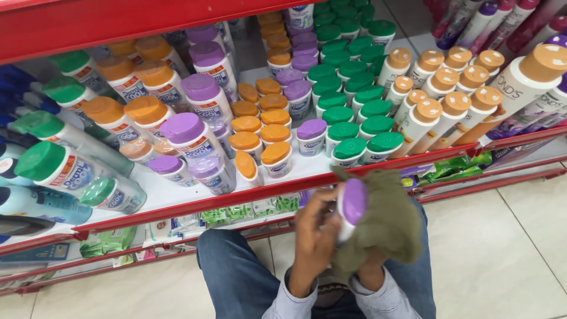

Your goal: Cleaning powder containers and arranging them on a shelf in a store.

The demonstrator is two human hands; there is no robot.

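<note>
holding a small white bottle with a purple cap (352,204) in our left hand (314,236), we are keeping it just below the red shelf (177,204) edge. our right hand (373,273) is gripping an olive green cloth (387,218), which is touching the bottle. rows of bottles with orange caps (260,127) and green caps (348,112) are standing on the shelf.

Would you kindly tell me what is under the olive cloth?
The olive cloth drapes over the right hand, hiding its fingers, and wraps the purple-capped bottle that the left hand grips. The bottle's lower end is covered.
</note>
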